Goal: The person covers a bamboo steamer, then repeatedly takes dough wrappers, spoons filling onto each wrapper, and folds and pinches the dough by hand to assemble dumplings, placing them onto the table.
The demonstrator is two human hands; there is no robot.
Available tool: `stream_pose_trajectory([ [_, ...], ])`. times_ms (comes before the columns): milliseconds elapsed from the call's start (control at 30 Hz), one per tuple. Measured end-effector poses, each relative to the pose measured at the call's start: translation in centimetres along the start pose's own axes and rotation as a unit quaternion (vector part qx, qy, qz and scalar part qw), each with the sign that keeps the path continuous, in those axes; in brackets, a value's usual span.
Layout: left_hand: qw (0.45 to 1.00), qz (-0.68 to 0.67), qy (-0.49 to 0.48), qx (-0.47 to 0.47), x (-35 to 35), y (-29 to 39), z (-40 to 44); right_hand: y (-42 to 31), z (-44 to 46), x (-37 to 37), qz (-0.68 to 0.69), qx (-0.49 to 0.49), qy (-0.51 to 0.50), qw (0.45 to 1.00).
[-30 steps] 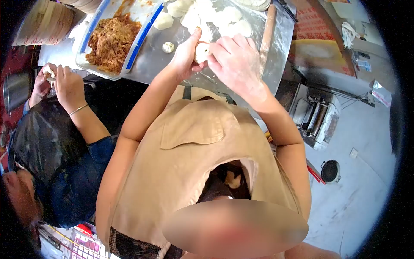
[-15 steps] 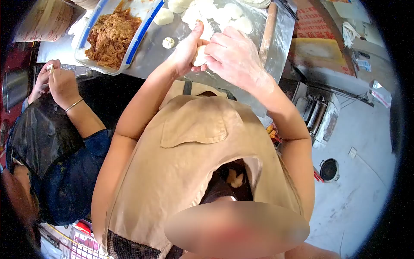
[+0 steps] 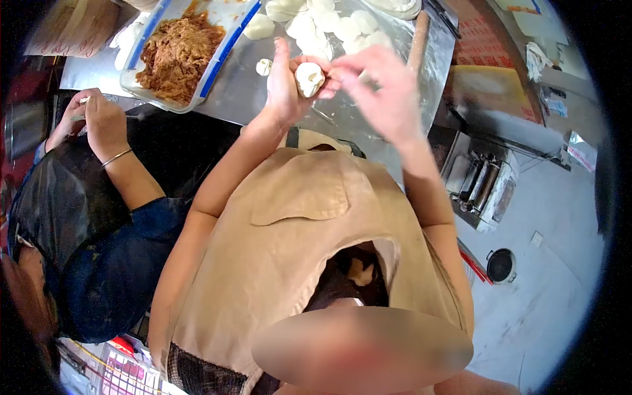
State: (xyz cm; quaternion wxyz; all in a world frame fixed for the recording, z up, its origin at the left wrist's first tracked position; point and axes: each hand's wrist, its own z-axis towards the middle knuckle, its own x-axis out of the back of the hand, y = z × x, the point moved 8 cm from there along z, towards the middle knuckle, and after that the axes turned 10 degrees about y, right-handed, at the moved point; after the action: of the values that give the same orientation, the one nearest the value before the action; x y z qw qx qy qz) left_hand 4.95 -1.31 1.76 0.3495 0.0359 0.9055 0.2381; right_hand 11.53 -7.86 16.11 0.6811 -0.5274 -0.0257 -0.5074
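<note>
In the head view a white, pleated stuffed bun (image 3: 309, 79) lies in the cupped fingers of my left hand (image 3: 287, 89), whose thumb points up. My right hand (image 3: 385, 92) is just to its right, smeared by motion, its fingertips near my left fingertips and off the bun's top. Whether its fingers are pinched is unclear. A smaller pleated piece of dough (image 3: 264, 66) sits on the metal table (image 3: 247, 92) left of my left hand. Flat round dough wrappers (image 3: 303, 27) lie beyond my hands.
A clear tub with a blue rim (image 3: 227, 49) holds brown filling (image 3: 178, 56) at the left. A wooden rolling pin (image 3: 418, 43) lies at the right. Another person's hands (image 3: 99, 122) work at the left edge. A roller machine (image 3: 484, 181) stands at lower right.
My right hand has moved off the bun to the right, uncovering its pleated top. My left hand still holds the bun, tilted more into view.
</note>
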Motion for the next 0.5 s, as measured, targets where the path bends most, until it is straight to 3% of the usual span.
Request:
stream_pose_trajectory([
  [67, 0.999, -0.012, -0.003, -0.029, 1.3, -0.4, 1.2, 0.0, -1.9, -2.2, -0.024, 0.008, 0.022, 0.999],
  [133, 0.993, 0.018, -0.03, -0.115, 1.2, 0.5, 0.9, 0.1, -2.4, -3.3, -0.085, 0.028, 0.052, 0.995],
  [367, 0.986, -0.012, -0.003, -0.169, 1.9, 0.8, 1.4, 1.2, -3.5, -5.3, -0.113, 0.015, 0.081, 0.99],
  [500, 0.991, 0.018, -0.061, -0.115, 4.6, -1.2, 2.8, 3.2, -5.0, -7.4, -0.089, -0.042, 0.066, 0.993],
])
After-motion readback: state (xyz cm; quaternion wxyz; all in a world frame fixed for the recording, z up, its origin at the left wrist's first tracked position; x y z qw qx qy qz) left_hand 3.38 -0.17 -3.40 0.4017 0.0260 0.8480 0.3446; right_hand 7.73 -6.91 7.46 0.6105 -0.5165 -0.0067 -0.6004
